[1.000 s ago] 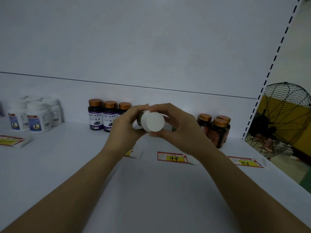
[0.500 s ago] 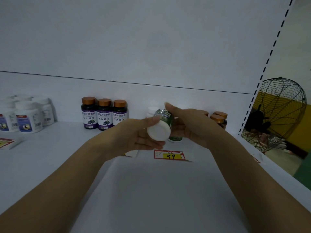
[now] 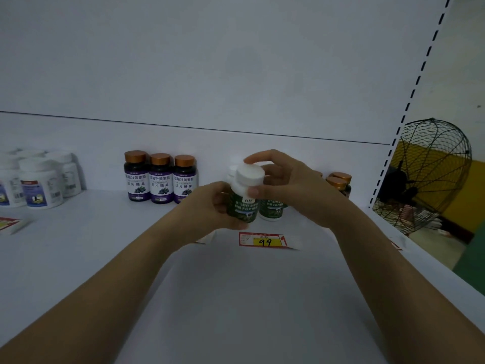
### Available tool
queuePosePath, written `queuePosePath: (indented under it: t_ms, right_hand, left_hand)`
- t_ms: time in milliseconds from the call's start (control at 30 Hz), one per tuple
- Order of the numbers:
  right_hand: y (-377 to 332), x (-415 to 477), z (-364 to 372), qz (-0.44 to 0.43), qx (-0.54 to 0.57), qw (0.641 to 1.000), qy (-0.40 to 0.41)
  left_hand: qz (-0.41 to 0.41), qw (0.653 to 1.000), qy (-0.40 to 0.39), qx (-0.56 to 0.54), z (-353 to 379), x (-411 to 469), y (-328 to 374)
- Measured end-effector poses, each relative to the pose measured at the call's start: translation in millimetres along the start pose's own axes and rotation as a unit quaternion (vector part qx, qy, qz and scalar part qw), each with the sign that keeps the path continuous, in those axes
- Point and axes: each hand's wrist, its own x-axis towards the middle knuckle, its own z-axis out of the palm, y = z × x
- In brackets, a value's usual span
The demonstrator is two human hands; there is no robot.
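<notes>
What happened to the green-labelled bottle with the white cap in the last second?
The green-labelled plastic bottle with the white cap was turned from cap facing the camera to nearly upright. The left hand grips its body; the right hand moved up to pinch the cap. The three purple-labelled bottles with copper caps and the yellow 99 price tag stayed put.

A white shelf (image 3: 78, 258) carries 3 dark bottles with purple labels and copper caps (image 3: 160, 179), side by side at the back wall. White plastic bottles with blue labels (image 3: 39, 185) stand further left. A red-and-yellow paper price tag marked 99 (image 3: 263, 240) lies flat. A black wire fan (image 3: 430, 174) stands beyond the shelf's right end.
</notes>
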Motion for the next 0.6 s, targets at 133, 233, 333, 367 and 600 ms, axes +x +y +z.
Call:
queuePosePath:
  t_ms: [133,233,333,367,600]
  right_hand:
    - [-2,-3,0,0.005,-0.094,0.995,0.015]
    - [-5,-4,-2,-0.003,-0.157,0.986,0.06]
    - [-18,1,-12,-0.018,-0.246,0.967,0.07]
    - [-24,4,-18,-0.017,-0.26,0.962,0.079]
    - [-46,47,-50,-0.016,-0.3,0.942,0.149]
  left_hand:
    - [0.023,0.998,-0.012,0.059,4,1,-6]
    - [0.031,0.993,-0.004,0.112,8,0,-7]
    - [0.049,0.989,0.027,0.139,17,-5,-3]
    - [0.051,0.986,0.036,0.157,22,-6,-1]
    - [-0.073,0.925,-0.048,0.37,57,0,-1]
